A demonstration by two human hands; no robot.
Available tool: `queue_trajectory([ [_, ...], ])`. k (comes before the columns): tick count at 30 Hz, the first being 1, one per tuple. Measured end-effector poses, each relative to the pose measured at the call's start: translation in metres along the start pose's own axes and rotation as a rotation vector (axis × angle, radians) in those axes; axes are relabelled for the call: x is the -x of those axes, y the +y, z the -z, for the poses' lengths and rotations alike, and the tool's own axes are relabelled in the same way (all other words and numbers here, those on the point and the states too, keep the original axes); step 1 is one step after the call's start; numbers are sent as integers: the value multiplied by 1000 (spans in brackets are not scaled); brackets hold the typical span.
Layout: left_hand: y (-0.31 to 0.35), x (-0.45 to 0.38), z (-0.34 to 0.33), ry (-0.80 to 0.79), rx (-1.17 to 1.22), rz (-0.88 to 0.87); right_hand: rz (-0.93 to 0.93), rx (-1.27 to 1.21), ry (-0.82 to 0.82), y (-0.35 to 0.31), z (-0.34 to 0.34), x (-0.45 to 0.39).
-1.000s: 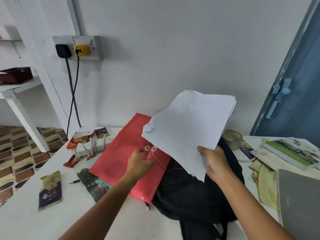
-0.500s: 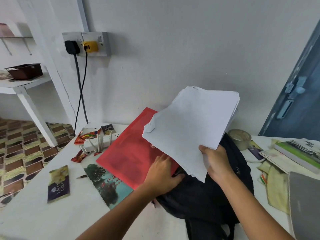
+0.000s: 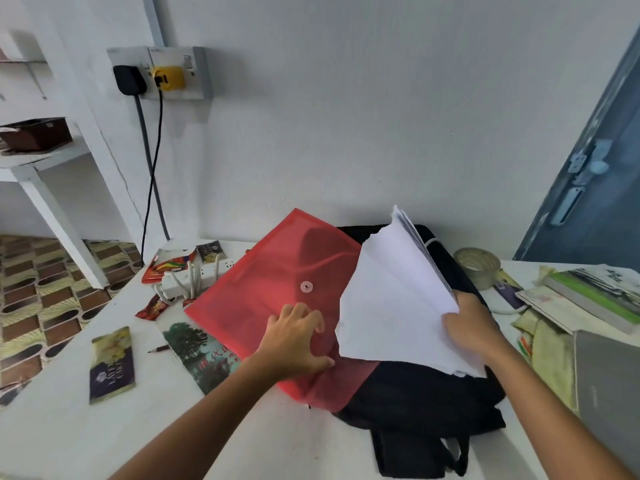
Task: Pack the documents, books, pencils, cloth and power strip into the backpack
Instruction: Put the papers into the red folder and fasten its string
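A black backpack point(image 3: 419, 386) lies on the white table point(image 3: 69, 431). A red plastic document folder point(image 3: 263, 292) rests half on it, half on the table. My left hand point(image 3: 294, 337) lies on the folder's lower part, thumb at its open edge. My right hand point(image 3: 474, 327) grips a stack of white papers point(image 3: 391, 299), tilted down with its lower edge at the folder's mouth. A white power strip point(image 3: 194, 277) lies behind the folder. A pencil point(image 3: 159, 348) and books point(image 3: 111, 363) lie to the left. A yellowish cloth point(image 3: 550, 355) is at the right.
A tape roll point(image 3: 479, 263) stands behind the backpack. More books point(image 3: 595, 294) and a grey laptop point(image 3: 609, 393) sit at the right edge. Snack wrappers point(image 3: 154, 308) lie near the power strip. Wall sockets point(image 3: 162, 76) with two plugs are above; a blue door point(image 3: 595, 174) is right.
The folder's flap has opened. My right hand lowered and tilted the papers down toward the folder's mouth. My left hand shifted onto the folder's lower part.
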State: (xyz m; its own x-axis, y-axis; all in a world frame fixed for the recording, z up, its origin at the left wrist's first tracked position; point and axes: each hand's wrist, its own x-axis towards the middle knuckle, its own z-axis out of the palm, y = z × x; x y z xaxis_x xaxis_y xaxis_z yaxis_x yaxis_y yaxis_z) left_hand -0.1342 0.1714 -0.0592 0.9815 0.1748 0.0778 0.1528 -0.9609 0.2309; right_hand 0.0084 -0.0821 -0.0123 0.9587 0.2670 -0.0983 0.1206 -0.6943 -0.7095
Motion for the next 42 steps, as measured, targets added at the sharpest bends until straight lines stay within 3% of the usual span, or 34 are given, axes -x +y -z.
queue_trajectory([
  [4, -7, 2, -13, 68, -47, 48, 1, 86, -18, 2, 11, 0],
  [10, 10, -7, -14, 212, -28, -141, -25, -28, -50, 3, 16, 8],
  [13, 10, -17, -13, 164, -121, -140, -57, -59, -52, 4, 22, 14],
  [16, 20, -26, 0, 109, 13, 67, -103, -59, -60, 12, 31, 16],
  [18, 29, -32, 7, 87, 47, 96, -133, -57, -71, 18, 38, 17],
  [31, 85, -58, -1, -67, -149, -15, -142, -141, -75, 32, 73, 33],
  [37, 89, -53, 9, -173, 53, -197, -138, -192, 9, 31, 54, 7],
  [42, 81, -49, 14, -116, 195, -214, -93, -268, 47, 10, 23, 13],
])
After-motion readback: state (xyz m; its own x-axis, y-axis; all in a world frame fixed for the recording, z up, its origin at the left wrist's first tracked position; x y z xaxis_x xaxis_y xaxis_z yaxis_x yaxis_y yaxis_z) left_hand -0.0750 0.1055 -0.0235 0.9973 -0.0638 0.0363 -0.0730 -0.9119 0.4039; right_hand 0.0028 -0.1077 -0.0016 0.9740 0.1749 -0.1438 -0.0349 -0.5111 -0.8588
